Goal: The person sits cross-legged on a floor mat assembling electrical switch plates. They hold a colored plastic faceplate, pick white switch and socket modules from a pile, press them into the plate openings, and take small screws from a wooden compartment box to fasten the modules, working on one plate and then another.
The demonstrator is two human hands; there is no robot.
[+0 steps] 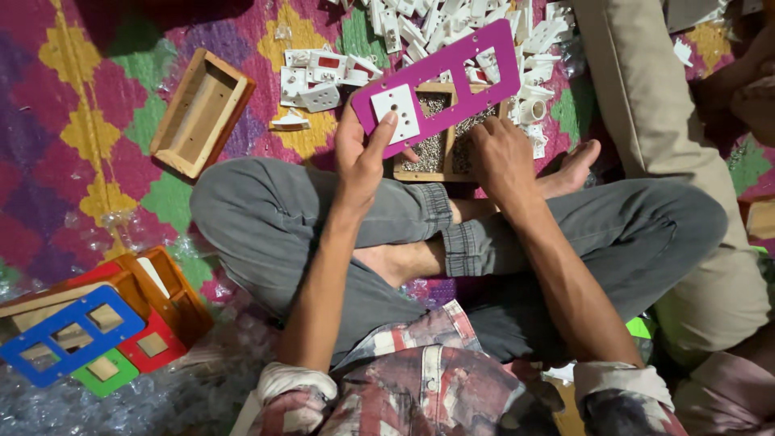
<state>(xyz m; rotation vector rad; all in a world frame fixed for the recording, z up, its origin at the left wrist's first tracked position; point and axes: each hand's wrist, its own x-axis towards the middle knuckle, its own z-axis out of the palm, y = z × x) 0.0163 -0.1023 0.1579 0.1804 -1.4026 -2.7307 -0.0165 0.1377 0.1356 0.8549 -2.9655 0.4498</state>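
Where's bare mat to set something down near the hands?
Free: mat left of the empty wooden box, down to the left knee. Crowded: white socket parts above the purple plate in the left hand; right hand over the screw tray.

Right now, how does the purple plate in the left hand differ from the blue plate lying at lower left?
The purple plate is held up by the left hand over a wooden tray; the blue plate rests on a wooden box. The purple plate carries a white socket piece in one window; the blue plate's windows are all open. The purple plate looks longer. Both are flat frames with rectangular cut-outs.
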